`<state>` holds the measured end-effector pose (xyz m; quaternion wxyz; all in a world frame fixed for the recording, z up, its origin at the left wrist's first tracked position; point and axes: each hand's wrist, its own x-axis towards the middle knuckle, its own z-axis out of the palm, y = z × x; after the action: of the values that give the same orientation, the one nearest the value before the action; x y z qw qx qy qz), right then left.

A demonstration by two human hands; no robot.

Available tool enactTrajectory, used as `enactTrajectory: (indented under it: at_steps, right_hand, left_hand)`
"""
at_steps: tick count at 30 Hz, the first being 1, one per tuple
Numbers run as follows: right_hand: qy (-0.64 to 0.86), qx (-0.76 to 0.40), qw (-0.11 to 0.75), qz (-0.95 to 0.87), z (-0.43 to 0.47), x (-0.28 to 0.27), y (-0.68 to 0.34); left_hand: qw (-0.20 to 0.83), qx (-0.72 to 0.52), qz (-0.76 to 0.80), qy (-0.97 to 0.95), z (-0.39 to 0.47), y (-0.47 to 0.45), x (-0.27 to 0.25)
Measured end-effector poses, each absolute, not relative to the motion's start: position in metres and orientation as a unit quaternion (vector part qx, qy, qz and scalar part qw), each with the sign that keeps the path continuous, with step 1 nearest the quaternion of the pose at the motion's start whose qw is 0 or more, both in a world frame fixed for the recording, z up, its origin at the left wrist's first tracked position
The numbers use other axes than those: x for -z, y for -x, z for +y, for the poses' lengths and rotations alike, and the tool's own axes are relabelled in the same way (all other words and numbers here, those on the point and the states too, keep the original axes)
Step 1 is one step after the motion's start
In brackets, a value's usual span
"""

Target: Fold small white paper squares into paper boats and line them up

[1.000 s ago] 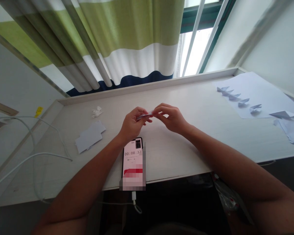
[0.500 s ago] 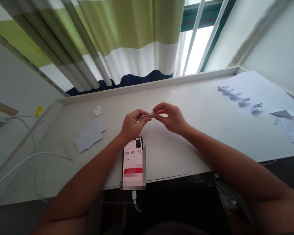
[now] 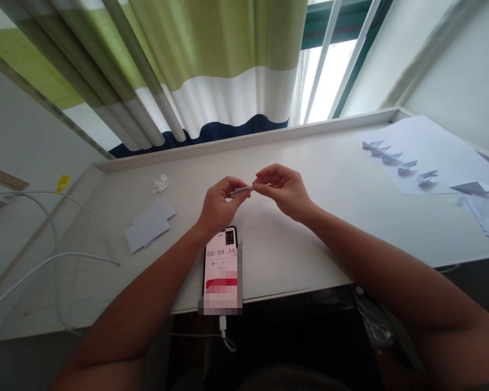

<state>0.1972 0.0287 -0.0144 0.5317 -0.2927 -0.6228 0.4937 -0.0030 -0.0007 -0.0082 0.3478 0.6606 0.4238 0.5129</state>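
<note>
A small folded piece of white paper is held above the middle of the desk. My left hand pinches it between thumb and fingers and covers much of it. At its right end, the thumb and fingertips of my right hand are closed on the tip. How the paper is folded cannot be made out behind the fingers. Just below my left hand lies a phone with a timer on its screen. Several small folded paper pieces stand in a slanting row at the far right, on a large white sheet.
Loose white paper pieces lie at the left, with a crumpled white scrap behind them. A larger folded paper and a paper stack sit at the right edge. White cables cross the left side. A raised rim borders the desk's back.
My right hand has shifted slightly, and its fingers have drawn closer together at the paper's tip. The left hand keeps its grip on the paper.
</note>
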Motion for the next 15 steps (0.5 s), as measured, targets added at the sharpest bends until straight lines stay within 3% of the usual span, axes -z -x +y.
enactTrajectory:
  at_steps: [15]
  right_hand:
    - [0.283,-0.519,0.528,-0.61,0.03,0.0188,-0.1961]
  left_hand:
    - [0.443,-0.456,0.448,-0.629,-0.0033,0.0032,0.0025]
